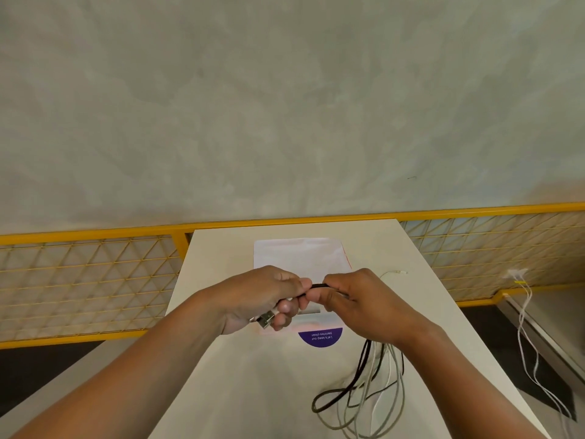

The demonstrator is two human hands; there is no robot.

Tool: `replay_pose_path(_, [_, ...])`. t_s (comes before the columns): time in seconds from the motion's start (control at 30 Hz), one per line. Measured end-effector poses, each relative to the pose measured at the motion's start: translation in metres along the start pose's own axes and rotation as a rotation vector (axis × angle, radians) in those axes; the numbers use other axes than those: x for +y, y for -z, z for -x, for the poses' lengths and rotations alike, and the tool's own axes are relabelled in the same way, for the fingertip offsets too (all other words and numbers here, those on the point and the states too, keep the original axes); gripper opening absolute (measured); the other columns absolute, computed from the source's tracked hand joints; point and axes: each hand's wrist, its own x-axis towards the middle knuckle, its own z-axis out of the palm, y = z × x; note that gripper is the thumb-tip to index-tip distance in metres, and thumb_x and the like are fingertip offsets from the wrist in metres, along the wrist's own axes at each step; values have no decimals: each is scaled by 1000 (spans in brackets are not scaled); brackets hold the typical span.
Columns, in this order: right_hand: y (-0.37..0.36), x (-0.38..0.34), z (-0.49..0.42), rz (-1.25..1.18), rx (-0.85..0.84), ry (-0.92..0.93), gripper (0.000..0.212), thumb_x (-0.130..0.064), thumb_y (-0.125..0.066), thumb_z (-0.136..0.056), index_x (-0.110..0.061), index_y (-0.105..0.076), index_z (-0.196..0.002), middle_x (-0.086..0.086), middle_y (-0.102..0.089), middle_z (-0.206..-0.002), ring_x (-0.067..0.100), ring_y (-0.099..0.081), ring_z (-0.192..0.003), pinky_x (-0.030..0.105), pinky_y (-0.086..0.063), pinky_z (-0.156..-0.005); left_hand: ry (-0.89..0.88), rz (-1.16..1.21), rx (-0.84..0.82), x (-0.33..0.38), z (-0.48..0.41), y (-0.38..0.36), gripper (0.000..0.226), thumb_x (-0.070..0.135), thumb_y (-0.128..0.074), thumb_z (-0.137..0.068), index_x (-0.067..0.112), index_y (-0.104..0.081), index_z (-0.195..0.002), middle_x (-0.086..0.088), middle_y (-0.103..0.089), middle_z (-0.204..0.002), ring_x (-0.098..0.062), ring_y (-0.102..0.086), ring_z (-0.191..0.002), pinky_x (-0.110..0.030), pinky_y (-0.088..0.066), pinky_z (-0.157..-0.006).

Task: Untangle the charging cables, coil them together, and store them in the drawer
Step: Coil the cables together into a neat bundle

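Both my hands are held together over the middle of a white table (240,375). My left hand (262,299) pinches the end of a black cable (318,285), and a silver USB plug (266,319) sticks out below its fingers. My right hand (357,302) grips the same black cable just to the right, along with grey and white cables. A bundle of black, grey and white cables (364,397) hangs from my right hand and loops on the table. One thin white cable end (395,273) lies behind my right hand. No drawer is in view.
A white pouch (300,255) lies flat under my hands, beside a purple round sticker (320,336). Yellow mesh railing (88,280) runs behind the table on both sides. Two white cables (528,350) hang from a plug at the right.
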Motion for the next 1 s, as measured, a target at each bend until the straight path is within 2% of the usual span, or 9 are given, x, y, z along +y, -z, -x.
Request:
replay_pose_path(0.07, [0,-1,1,-36,15,18,17,-38,-57,-100,-47,-69,-92,-32,-67,-80,-4,-64,-77,14,-46,-66,9,51,6,1,0,0,34,31,-50,-103,8,-62,-83,1,-39,-54,-15,-39,-50,-29,-37,-59])
replay_pose_path(0.17, [3,-1,2,-72,61,87,23,-27,-56,-103,-27,-72,-119,-18,-74,-108,4,-68,-102,22,-54,-87,28,127,-8,0,1,2,32,30,-50,-103,7,-62,-83,0,-41,-54,-15,-41,-50,-31,-37,-62])
replay_pose_path(0.33, [8,-10,2,-118,67,183,21,-17,-57,-102,-14,-76,-111,-8,-76,-102,11,-70,-99,22,-54,-85,20,209,-154,2,6,9,35,34,-54,-98,7,-68,-81,-11,-63,-68,-24,-65,-66,-29,-51,-65])
replay_pose_path(0.4, [9,-13,0,-154,64,209,20,-15,-57,-102,-8,-76,-104,-1,-76,-96,16,-71,-94,29,-56,-83,22,273,-194,2,6,12,41,38,-52,-96,3,-71,-89,-14,-67,-73,-28,-68,-69,-32,-55,-68])
replay_pose_path(0.53, [7,-14,-4,-194,96,202,18,-16,-62,-100,-10,-78,-96,-2,-75,-87,19,-70,-84,38,-56,-81,44,434,-186,0,2,10,36,31,-55,-95,-1,-70,-90,0,-41,-53,-16,-48,-49,-34,-48,-65])
replay_pose_path(0.7, [10,-6,-1,-299,112,91,14,-20,-66,-95,-20,-80,-99,-16,-76,-88,7,-71,-85,17,-52,-76,37,457,-161,0,4,8,25,28,-59,-95,5,-62,-87,3,-33,-52,-13,-39,-45,-30,-44,-59])
replay_pose_path(0.83, [15,-6,1,-285,58,59,14,-17,-64,-98,-22,-77,-97,-25,-67,-73,-1,-62,-69,11,-44,-69,7,355,-164,2,9,11,27,27,-56,-97,3,-66,-88,-5,-47,-57,-19,-52,-54,-32,-47,-66])
replay_pose_path(0.9, [16,-10,0,-282,37,84,15,-20,-63,-98,-20,-78,-92,-16,-70,-76,5,-64,-71,18,-47,-71,-13,315,-199,4,9,12,33,29,-54,-95,-1,-69,-94,-13,-61,-68,-25,-64,-64,-32,-53,-69])
replay_pose_path(1.0, [13,-11,0,-271,21,117,19,-25,-63,-98,-13,-77,-92,1,-74,-83,26,-68,-78,47,-55,-79,11,302,-258,9,8,14,41,33,-55,-92,-4,-71,-101,-19,-69,-85,-30,-69,-77,-36,-56,-75])
